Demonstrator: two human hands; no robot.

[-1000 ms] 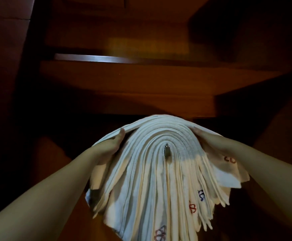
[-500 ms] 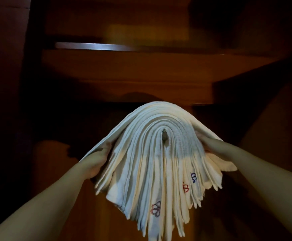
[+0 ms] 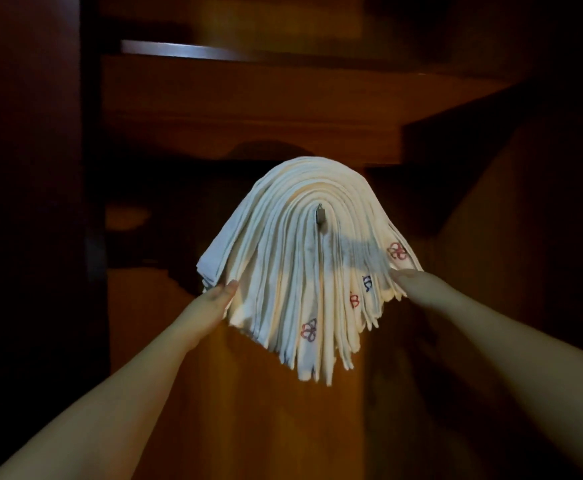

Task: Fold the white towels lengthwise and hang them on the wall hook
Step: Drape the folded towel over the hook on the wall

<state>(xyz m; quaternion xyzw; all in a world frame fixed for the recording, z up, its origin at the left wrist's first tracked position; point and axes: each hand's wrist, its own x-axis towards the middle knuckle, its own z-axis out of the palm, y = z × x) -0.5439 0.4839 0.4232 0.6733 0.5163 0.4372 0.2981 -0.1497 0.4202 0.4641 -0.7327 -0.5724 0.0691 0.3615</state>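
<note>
I see the towels point(image 3: 300, 271) draped over the hook point(image 3: 320, 216), tails hanging down between my left hand point(image 3: 215, 303) and right hand point(image 3: 413, 280), each pressing straight-fingered against an outer edge

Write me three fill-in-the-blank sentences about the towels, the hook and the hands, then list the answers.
1. The stack of white towels hangs draped over a small metal ____.
2. The left hand touches the stack's left edge, while the right hand touches its ____ edge.
3. Several towel corners carry small embroidered ____ in red and purple.

Missing words: hook; right; flowers
</note>
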